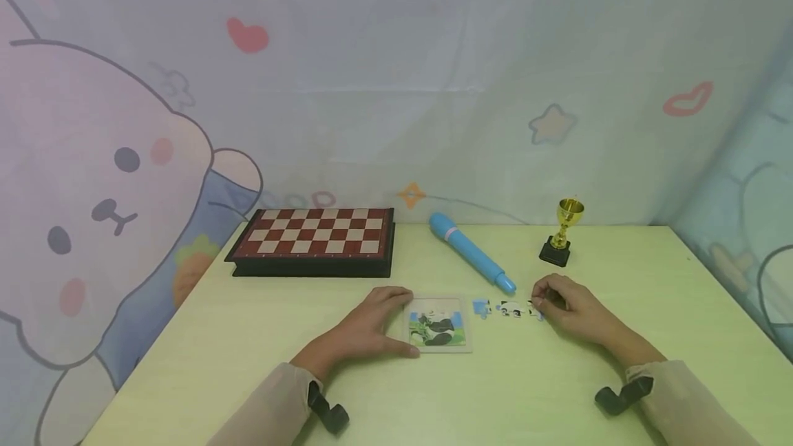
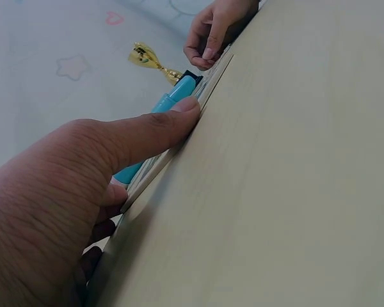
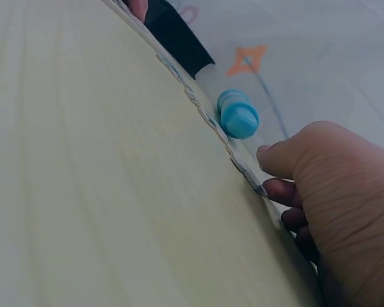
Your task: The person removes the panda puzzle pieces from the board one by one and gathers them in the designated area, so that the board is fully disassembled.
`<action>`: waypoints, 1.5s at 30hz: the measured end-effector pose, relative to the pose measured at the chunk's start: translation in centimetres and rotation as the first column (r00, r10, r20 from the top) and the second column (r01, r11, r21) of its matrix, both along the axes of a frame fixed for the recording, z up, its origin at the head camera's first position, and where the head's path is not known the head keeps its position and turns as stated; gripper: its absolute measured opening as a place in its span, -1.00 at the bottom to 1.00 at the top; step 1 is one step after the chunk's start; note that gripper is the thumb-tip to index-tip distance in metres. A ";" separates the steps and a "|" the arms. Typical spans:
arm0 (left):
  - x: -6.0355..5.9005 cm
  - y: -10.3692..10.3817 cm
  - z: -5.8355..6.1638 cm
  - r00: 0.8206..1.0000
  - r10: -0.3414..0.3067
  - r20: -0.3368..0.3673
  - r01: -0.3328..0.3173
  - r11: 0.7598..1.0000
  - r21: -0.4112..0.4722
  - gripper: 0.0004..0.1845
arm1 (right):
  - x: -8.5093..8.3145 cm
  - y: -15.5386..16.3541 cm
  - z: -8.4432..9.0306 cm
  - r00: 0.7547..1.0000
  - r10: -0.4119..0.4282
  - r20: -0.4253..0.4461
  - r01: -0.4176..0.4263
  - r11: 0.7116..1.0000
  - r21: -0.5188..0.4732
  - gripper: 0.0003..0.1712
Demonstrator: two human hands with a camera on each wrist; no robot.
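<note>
Lower centre: L hand (image 1: 365, 329), fingers straight, pressing puzzle tray (image 1: 437, 324) at its left edge. Just right: loose pieces (image 1: 509, 308) in a row; R hand (image 1: 566, 308) curled, pinching the rightmost piece. Further back, upper centre: blue pen (image 1: 472, 252), trophy (image 1: 562, 232), chessboard (image 1: 314, 239).

Wearer: 2 bare hands, long sleeves.
Left hand (image 1: 365, 325) and right hand (image 1: 573, 308) w/o gloves or rings; beige, loose sleeves (image 1: 688, 398) to wrists; black clip-like cam mounts (image 1: 622, 394) strapped under each cuff.
</note>
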State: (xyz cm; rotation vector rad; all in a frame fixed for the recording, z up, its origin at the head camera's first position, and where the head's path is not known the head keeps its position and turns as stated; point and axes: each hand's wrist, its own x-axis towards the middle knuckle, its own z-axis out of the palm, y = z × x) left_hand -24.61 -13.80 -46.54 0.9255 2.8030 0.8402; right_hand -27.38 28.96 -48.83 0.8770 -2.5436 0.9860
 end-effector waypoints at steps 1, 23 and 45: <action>0.0 0.0 0.0 1.000 0.003 0.004 -0.003 1.000 -0.002 0.15 | 0.0 0.0 0.0 1.000 -0.004 0.001 0.004 1.000 0.002 -0.84; -0.2 -0.2 -0.1 1.000 0.005 0.006 -0.005 1.000 -0.001 0.15 | 0.5 -2.8 2.2 0.962 0.063 -0.265 -0.097 0.988 -0.119 -0.53; -0.3 -0.3 0.0 1.000 -0.014 0.004 0.014 1.000 0.003 0.10 | 0.1 -19.0 1.9 0.953 0.292 -0.081 -0.277 0.948 0.159 -0.63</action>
